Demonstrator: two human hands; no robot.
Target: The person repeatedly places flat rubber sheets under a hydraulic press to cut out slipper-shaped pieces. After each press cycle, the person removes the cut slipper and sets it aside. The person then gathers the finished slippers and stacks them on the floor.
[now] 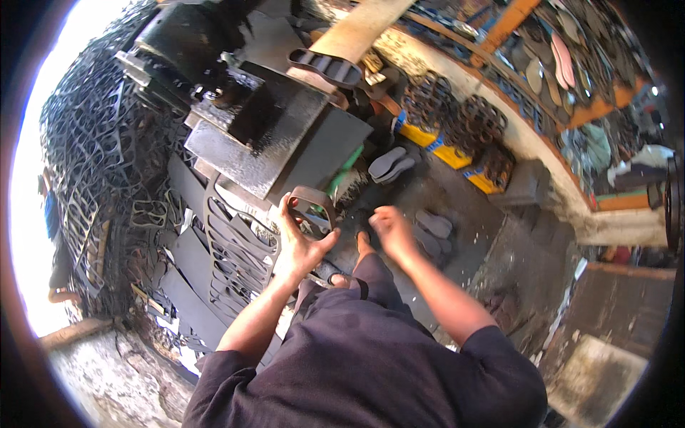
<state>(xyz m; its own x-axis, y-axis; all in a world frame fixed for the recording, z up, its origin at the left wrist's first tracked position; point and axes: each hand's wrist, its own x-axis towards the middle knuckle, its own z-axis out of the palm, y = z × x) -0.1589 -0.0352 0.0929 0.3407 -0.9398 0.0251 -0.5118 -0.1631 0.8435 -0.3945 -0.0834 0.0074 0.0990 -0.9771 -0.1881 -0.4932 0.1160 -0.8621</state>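
My left hand [298, 246] grips a brown, sole-shaped cutting die [314, 200], a hollow band with open space inside, its fingers and thumb on either side. The die is held up by the near corner of a press with a worn metal plate [250, 157]. A dark flat sheet [325, 146] lies beneath that plate and sticks out to its right. Apart from the die, my right hand [392, 232] is in the air to the right, its fingers curled and slightly blurred. Whatever it may hold is hidden.
Cut sheets with sole-shaped holes [235, 257] hang left of my left hand, below a tall heap of scrap webbing [100, 143]. Grey soles [391, 165] lie on the floor. Yellow crates [442, 152] of dark dies line the wall, under shelves of soles. Another die [325, 68] rests behind the press.
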